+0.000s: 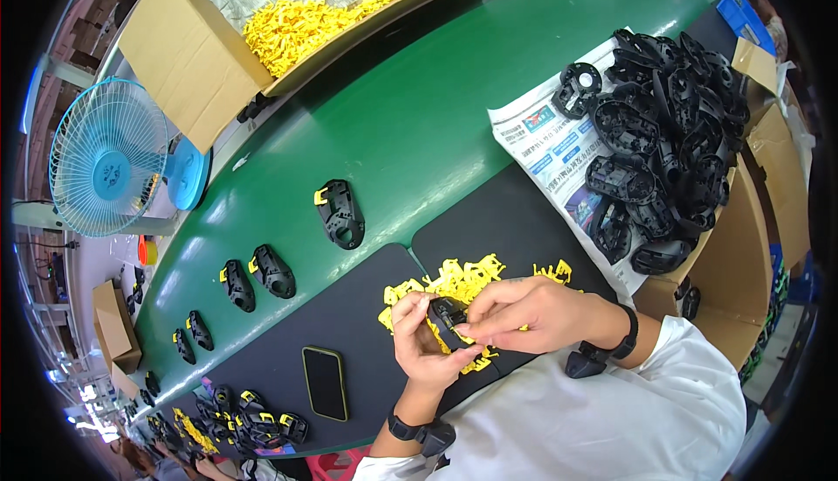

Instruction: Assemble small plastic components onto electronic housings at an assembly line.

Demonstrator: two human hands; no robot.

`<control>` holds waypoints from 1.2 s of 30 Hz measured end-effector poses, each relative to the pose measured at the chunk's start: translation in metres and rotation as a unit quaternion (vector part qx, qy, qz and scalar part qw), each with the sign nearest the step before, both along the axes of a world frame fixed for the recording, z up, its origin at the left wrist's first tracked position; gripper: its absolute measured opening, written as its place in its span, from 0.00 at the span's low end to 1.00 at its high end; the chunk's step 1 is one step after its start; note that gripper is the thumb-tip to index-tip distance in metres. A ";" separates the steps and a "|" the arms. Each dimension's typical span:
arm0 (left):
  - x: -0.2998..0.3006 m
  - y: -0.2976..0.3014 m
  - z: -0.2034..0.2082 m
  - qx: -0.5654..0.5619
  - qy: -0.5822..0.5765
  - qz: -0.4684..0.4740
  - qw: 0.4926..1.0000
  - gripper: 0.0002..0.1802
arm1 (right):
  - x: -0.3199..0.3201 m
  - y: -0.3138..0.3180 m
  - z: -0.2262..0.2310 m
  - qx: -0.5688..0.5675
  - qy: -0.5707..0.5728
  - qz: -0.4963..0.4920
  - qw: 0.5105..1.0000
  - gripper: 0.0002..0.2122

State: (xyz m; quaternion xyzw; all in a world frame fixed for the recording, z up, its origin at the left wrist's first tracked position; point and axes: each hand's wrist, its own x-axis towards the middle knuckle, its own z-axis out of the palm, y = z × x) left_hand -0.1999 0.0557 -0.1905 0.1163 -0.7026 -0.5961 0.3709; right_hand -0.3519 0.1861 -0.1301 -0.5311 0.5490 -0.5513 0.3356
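Note:
My left hand (417, 346) is closed round a black plastic shell (446, 313), holding it tilted over the black mat. My right hand (537, 313) pinches a small yellow plastic clip (465, 338) against the shell's near side; the fingertips partly hide it. Just beyond both hands lies a loose heap of yellow clips (467, 278), some of it also showing below the fingers. On the green surface to the left stands a black shell (340, 215) with a yellow clip at its upper end.
A pile of black shells (624, 123) covers a newspaper (524, 123) at right, beside an open carton (733, 254). Left of my hands lies a phone (326, 383). More clipped shells (253, 420) are heaped lower left. Far off are a box of yellow clips (297, 31) and a blue fan (109, 171).

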 end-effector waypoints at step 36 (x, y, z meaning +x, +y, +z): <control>-0.162 -0.151 -0.047 -0.077 -0.190 0.182 0.962 0.28 | -0.064 0.121 -0.027 0.288 0.444 -0.293 0.796 0.21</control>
